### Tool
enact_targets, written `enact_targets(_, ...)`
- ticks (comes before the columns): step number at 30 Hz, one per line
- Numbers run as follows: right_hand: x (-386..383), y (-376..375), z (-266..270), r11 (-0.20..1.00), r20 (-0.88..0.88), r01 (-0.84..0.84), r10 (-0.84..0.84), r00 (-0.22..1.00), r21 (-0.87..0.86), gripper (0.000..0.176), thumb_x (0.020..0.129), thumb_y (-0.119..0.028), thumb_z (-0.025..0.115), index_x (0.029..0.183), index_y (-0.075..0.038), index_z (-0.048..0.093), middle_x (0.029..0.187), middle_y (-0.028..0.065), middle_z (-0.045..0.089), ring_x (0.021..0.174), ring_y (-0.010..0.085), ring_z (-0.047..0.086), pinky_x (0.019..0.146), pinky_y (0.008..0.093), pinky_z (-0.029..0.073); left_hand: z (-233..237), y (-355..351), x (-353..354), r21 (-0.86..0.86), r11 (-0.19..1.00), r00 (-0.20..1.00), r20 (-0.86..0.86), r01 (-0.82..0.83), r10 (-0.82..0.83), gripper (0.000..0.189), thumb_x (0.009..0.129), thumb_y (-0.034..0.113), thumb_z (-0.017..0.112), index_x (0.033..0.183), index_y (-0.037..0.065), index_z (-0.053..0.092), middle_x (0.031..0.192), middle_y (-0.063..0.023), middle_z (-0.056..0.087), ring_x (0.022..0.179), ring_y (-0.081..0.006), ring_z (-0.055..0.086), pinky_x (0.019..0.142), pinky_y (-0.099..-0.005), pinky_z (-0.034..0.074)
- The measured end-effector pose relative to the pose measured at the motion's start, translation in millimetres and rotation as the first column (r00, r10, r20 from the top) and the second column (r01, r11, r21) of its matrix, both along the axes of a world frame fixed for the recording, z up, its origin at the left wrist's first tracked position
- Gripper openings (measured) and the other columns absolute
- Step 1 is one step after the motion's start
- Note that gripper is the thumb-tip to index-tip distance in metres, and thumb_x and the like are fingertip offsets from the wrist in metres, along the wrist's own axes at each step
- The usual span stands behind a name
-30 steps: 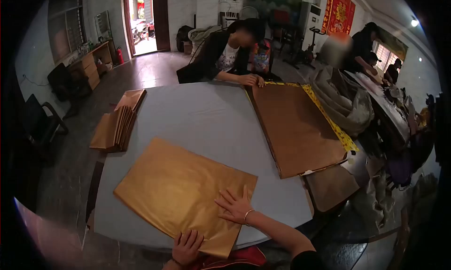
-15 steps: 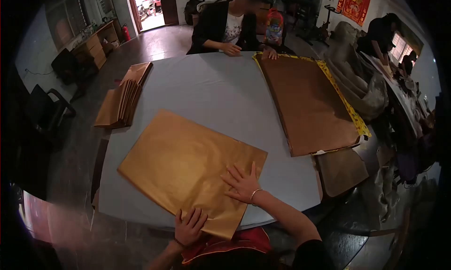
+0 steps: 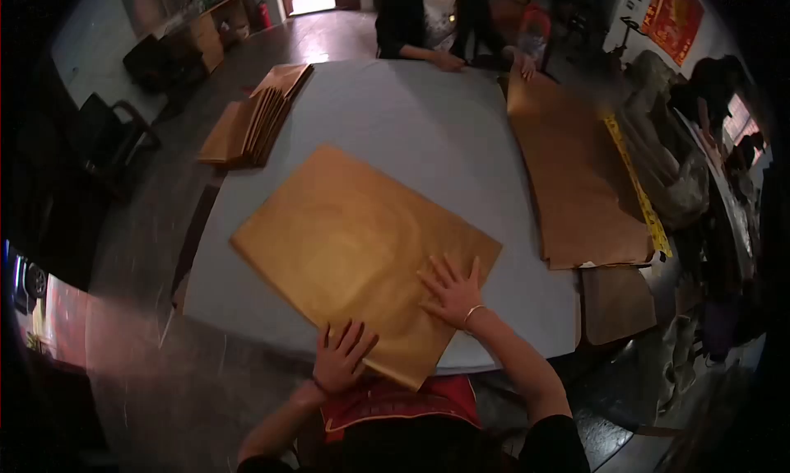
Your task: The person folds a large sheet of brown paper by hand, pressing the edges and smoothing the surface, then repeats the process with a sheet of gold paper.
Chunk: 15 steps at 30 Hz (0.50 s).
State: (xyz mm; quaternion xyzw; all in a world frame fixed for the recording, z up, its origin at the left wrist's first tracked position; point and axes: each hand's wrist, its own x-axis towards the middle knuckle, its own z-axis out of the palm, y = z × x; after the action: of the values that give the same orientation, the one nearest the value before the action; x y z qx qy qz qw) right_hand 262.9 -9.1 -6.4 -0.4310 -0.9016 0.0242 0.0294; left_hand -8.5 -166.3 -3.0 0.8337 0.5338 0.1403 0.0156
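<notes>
Grey counter (image 3: 428, 136): left hand (image 3: 341, 358) and right hand (image 3: 453, 290) splayed flat, I press a gold sheet (image 3: 354, 234), seemingly not yet folded.

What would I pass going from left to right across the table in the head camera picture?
pile of folded gold sheets → big gold sheet → stack of brown paper → yellow strip

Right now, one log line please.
left hand: flat on gold sheet, near edge | right hand: flat on gold sheet | gold sheet: on table
</notes>
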Motion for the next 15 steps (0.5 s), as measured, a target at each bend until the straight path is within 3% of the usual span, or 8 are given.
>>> enact_targets(4,-2.1,-2.2,-4.8,0.998,0.028,-0.061,0.061,0.998,-0.013,0.064,0.089,-0.062,0.038,0.143,-0.028,0.037,0.155,0.0055,0.020,0.143,0.0265,0.015,0.102,0.0724,-0.003,5.8,-1.2,-10.1,-0.081,0.996,0.994,0.105,0.022,-0.013,0.057,0.087,0.045,0.054,0.137,0.022,0.044,0.145,-0.0116,0.036,0.136,-0.0317,0.029,0.109,-0.0558,0.015)
enact_targets(6,-4.1,2.0,1.0,0.999,0.021,0.005,-0.004,1.000,-0.041,0.065,0.089,-0.061,0.040,0.144,-0.027,0.036,0.155,0.0058,0.018,0.143,0.0277,0.014,0.103,0.0714,-0.004,-2.6,-2.8,-24.0,-0.058,0.997,0.997,0.058,-0.044,0.048,0.062,0.087,0.054,0.050,0.139,0.021,0.042,0.147,-0.0112,0.034,0.137,-0.0320,0.026,0.109,-0.0558,0.016)
enact_targets(7,-4.6,4.2,0.8,0.998,0.019,-0.041,0.042,0.999,-0.049,0.065,0.089,-0.061,0.040,0.144,-0.027,0.036,0.155,0.0058,0.018,0.143,0.0277,0.014,0.103,0.0714,-0.004,2.5,0.3,-30.4,-0.070,0.989,0.987,0.084,-0.130,0.136,0.062,0.088,0.053,0.048,0.140,0.020,0.041,0.147,-0.0116,0.033,0.138,-0.0319,0.025,0.109,-0.0560,0.016)
enact_targets(9,-2.3,4.4,1.5,0.998,0.023,-0.004,0.005,1.000,-0.055,0.065,0.089,-0.060,0.041,0.144,-0.026,0.035,0.156,0.0059,0.017,0.143,0.0283,0.012,0.103,0.0708,-0.004,-2.2,5.0,-44.8,-0.018,0.961,0.961,-0.022,-0.274,0.274,0.063,0.089,0.053,0.047,0.141,0.019,0.039,0.147,-0.0123,0.033,0.138,-0.0318,0.026,0.109,-0.0570,0.016)
enact_targets(10,-7.1,2.5,13.8,0.993,0.090,0.020,-0.010,0.996,-0.118,0.064,0.091,-0.052,0.044,0.146,-0.022,0.033,0.156,0.0073,0.015,0.144,0.0287,0.009,0.105,0.0684,-0.005,-0.5,6.0,-54.0,-0.010,0.943,0.942,-0.050,-0.333,0.332,0.064,0.089,0.053,0.047,0.141,0.019,0.038,0.146,-0.0129,0.034,0.137,-0.0309,0.026,0.108,-0.0577,0.017)
enact_targets(14,-15.5,-2.6,24.9,0.993,0.117,0.016,-0.002,0.993,-0.120,0.064,0.090,-0.053,0.045,0.145,-0.021,0.034,0.156,0.0081,0.017,0.144,0.0297,0.011,0.104,0.0690,-0.005,-11.9,6.0,-67.3,0.055,0.923,0.920,-0.081,-0.381,0.384,0.065,0.088,0.055,0.048,0.141,0.019,0.038,0.146,-0.0115,0.034,0.136,-0.0291,0.028,0.107,-0.0581,0.018)
enact_targets(15,-24.4,-8.2,27.4,0.997,0.087,-0.067,0.069,0.994,-0.027,0.065,0.089,-0.053,0.046,0.144,-0.020,0.036,0.155,0.0082,0.018,0.143,0.0301,0.012,0.104,0.0696,-0.005,-10.4,5.9,-68.9,0.044,0.917,0.914,-0.073,-0.396,0.398,0.065,0.088,0.055,0.048,0.141,0.019,0.038,0.146,-0.0115,0.034,0.136,-0.0291,0.028,0.107,-0.0581,0.018)
